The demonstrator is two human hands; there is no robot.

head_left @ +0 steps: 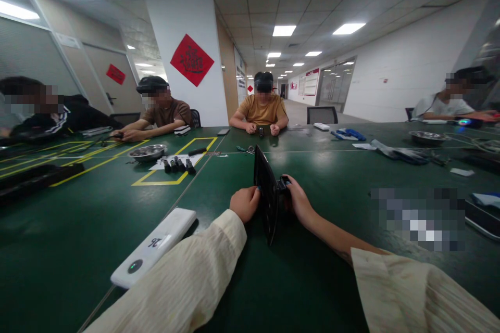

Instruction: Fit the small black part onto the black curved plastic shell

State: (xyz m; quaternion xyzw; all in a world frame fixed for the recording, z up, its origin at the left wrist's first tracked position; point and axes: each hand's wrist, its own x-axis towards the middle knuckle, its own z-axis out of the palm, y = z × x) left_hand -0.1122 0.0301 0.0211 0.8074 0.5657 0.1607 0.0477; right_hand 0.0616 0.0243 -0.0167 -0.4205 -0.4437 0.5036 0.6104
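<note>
Holding a thin black panel (266, 195) upright, you have it between both hands at the near middle of the green table (312, 281). Your right hand (300, 199) grips a small black block (283, 184) on the panel's right side. Your left hand (245, 204) has its fingers curled against the left face; whether they pinch anything there, I cannot tell. A white device (154, 250) marked 26 lies near left; farther off, black cylinders (179, 166) sit beside a metal bowl (148, 158).
</note>
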